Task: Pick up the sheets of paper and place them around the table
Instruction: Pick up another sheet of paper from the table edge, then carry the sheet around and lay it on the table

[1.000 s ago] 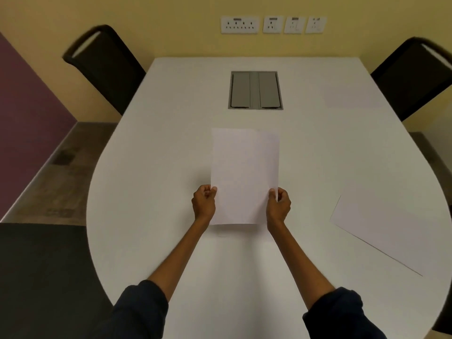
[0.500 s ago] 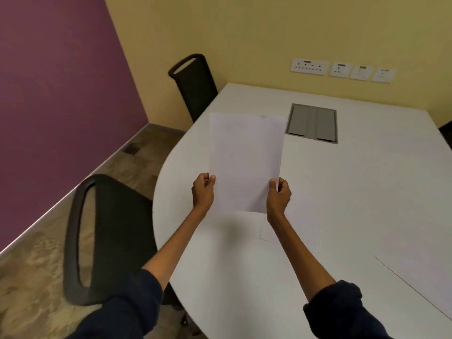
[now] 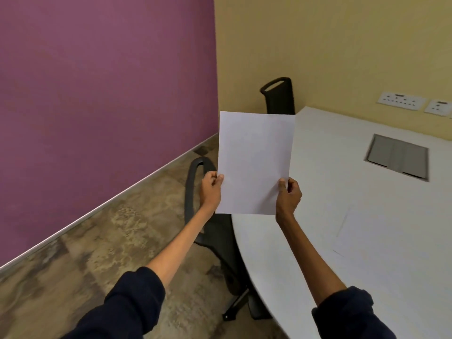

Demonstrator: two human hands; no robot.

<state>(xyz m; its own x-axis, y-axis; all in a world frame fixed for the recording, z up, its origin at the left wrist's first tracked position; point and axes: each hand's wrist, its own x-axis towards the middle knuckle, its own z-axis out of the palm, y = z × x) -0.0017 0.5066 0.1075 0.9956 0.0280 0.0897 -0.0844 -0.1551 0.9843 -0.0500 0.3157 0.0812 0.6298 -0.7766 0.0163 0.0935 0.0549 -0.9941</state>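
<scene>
Above the table's left edge, clear of the surface, a white sheet of paper (image 3: 254,162) hangs upright, pinched at its lower left side by the left hand (image 3: 210,189) and at its lower right side by the right hand (image 3: 288,195), each thumb pressed on the front with the other fingers curled behind. Its lower right corner overhangs the white table (image 3: 330,192); its left part hangs over a black chair (image 3: 195,192) by that edge. Another sheet (image 3: 391,231) already lies flat toward the near right. To set this one down well, I judge both pinches should hold evenly while it tips flat, then lower it onto bare surface near the left edge, facing the chair, well apart from the laid sheet, and let go with both hands together
</scene>
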